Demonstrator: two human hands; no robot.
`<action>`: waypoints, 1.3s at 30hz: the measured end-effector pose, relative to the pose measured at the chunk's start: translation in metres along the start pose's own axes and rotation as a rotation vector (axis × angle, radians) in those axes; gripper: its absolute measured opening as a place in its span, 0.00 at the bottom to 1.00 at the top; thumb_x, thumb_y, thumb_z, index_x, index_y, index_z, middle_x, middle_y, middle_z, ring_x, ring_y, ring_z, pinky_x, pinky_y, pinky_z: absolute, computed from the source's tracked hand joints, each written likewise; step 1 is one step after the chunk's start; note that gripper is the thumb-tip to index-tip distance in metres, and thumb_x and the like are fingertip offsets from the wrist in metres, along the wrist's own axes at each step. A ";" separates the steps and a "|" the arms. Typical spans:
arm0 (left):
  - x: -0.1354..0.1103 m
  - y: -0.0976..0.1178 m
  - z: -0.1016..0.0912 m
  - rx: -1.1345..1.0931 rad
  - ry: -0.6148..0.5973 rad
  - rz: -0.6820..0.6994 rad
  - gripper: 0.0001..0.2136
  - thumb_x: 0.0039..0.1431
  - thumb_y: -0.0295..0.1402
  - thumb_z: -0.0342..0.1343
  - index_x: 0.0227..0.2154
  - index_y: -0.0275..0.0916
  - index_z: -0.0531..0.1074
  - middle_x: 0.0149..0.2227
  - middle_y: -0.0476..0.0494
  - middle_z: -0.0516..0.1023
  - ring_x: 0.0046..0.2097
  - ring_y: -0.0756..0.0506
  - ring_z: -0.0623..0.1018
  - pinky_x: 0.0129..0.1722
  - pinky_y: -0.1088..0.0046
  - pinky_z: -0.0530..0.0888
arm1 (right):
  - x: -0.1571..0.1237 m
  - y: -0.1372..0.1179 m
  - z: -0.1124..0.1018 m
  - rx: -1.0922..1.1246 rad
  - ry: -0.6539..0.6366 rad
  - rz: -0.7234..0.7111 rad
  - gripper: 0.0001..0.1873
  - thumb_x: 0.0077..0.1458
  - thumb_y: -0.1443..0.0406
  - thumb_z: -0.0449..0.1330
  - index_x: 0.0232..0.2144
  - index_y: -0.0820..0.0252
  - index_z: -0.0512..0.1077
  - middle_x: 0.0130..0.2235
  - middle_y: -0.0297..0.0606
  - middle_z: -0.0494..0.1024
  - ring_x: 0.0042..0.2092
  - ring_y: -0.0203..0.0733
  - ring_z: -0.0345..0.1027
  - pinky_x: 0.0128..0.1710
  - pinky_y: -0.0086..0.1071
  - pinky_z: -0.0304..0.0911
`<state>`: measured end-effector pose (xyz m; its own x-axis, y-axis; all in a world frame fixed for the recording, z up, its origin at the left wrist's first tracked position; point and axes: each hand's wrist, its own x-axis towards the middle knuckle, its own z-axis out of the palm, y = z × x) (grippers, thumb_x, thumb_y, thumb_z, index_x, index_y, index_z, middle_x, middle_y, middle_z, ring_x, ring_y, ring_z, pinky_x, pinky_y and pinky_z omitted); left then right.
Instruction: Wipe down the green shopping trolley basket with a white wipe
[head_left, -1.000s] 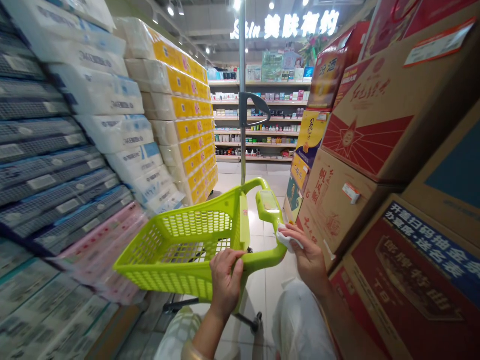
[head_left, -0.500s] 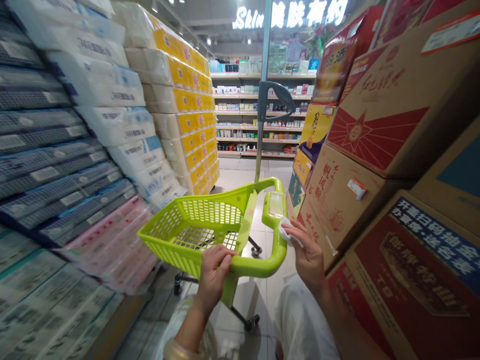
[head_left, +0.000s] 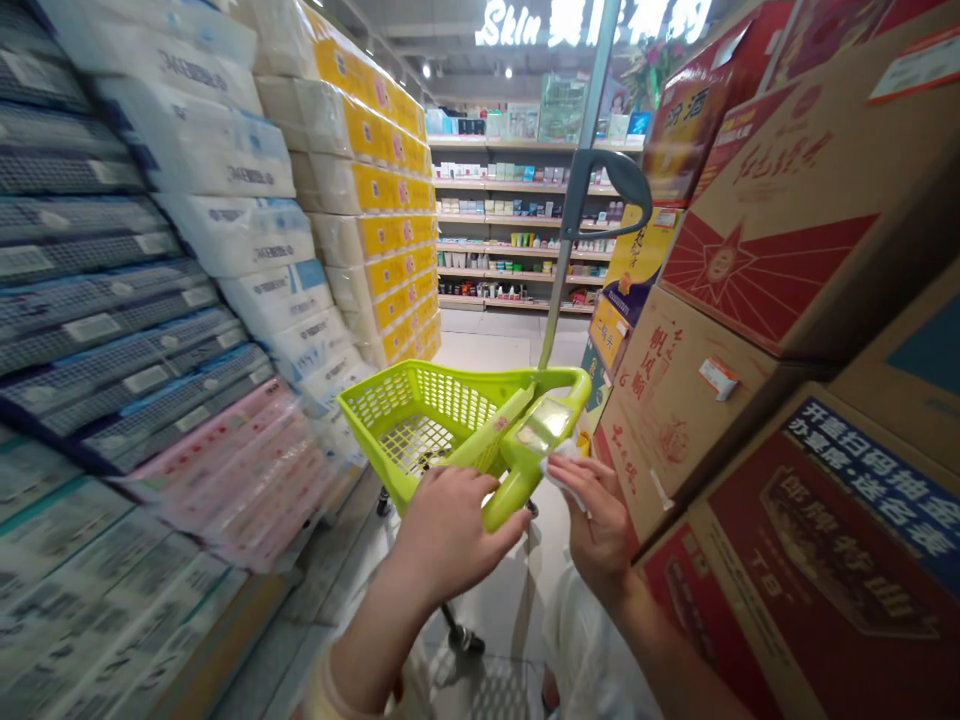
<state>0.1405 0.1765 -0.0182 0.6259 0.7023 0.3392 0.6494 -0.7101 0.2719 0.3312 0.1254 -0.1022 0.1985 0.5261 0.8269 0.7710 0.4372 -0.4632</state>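
A lime-green plastic shopping basket (head_left: 420, 420) on wheels stands in the aisle ahead of me, tilted, with a grey pull handle (head_left: 600, 190) rising from it. My left hand (head_left: 450, 530) is closed round the green handle bar (head_left: 510, 495) at the near end of the basket. My right hand (head_left: 596, 515) pinches a white cloth (head_left: 559, 470) and presses it against the handle's flat panel (head_left: 544, 430). The basket looks to hold nothing.
Stacked packs of tissue and paper rolls (head_left: 180, 270) wall the left side of the aisle. Large cardboard cartons (head_left: 757, 300) are piled on the right, close to my right arm. Shelves of small bottles (head_left: 517, 230) stand at the far end. The tiled floor (head_left: 487, 345) runs between.
The basket has swung round and away, its near end turning towards the cartons. My left hand moved along the handle bar; my right hand with the cloth stayed on the handle panel.
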 end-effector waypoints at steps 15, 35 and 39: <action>-0.005 -0.004 -0.004 0.231 -0.141 -0.117 0.13 0.57 0.44 0.58 0.37 0.40 0.73 0.34 0.42 0.79 0.39 0.38 0.78 0.39 0.63 0.70 | 0.038 -0.029 0.027 0.066 -0.256 -0.253 0.19 0.62 0.73 0.52 0.50 0.52 0.74 0.50 0.36 0.80 0.53 0.41 0.71 0.54 0.40 0.64; -0.013 -0.002 -0.010 0.177 -0.187 -0.133 0.12 0.55 0.46 0.57 0.34 0.43 0.74 0.34 0.43 0.80 0.38 0.37 0.79 0.36 0.65 0.69 | 0.123 0.007 0.008 -0.222 -0.716 0.256 0.14 0.61 0.67 0.53 0.36 0.55 0.79 0.36 0.36 0.83 0.38 0.43 0.76 0.39 0.32 0.68; -0.012 -0.004 -0.010 0.183 -0.193 -0.131 0.12 0.55 0.46 0.57 0.34 0.42 0.74 0.34 0.43 0.80 0.38 0.37 0.79 0.36 0.65 0.69 | 0.108 -0.021 0.020 0.017 -0.785 0.012 0.13 0.60 0.69 0.55 0.39 0.53 0.79 0.40 0.35 0.83 0.43 0.41 0.76 0.46 0.33 0.67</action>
<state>0.1259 0.1700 -0.0146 0.5906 0.7965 0.1293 0.7864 -0.6041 0.1292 0.3239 0.1876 -0.0100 -0.2839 0.8899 0.3571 0.7607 0.4358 -0.4811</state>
